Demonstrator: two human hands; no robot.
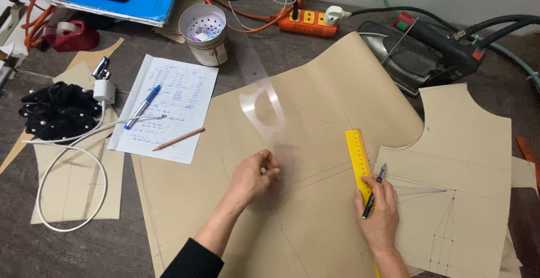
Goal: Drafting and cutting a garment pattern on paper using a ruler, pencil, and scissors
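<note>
My left hand (252, 177) pinches the near end of a clear plastic curve ruler (262, 105) that lies over a large sheet of brown pattern paper (315, 98). My right hand (380, 213) holds a dark pen (374, 190), tip pointing up, and rests on the lower part of a yellow straight ruler (358, 156) lying on the same sheet. A cut brown pattern piece (467, 160) with drawn pencil lines lies just right of that hand.
A written note sheet (169, 106) with a blue pen (143, 106) and a pencil (179, 139) lies at left, beside a white charger cable (67, 165) and black beaded fabric (56, 112). At the back stand a white cup (205, 33), an orange power strip (306, 22) and an iron (419, 56).
</note>
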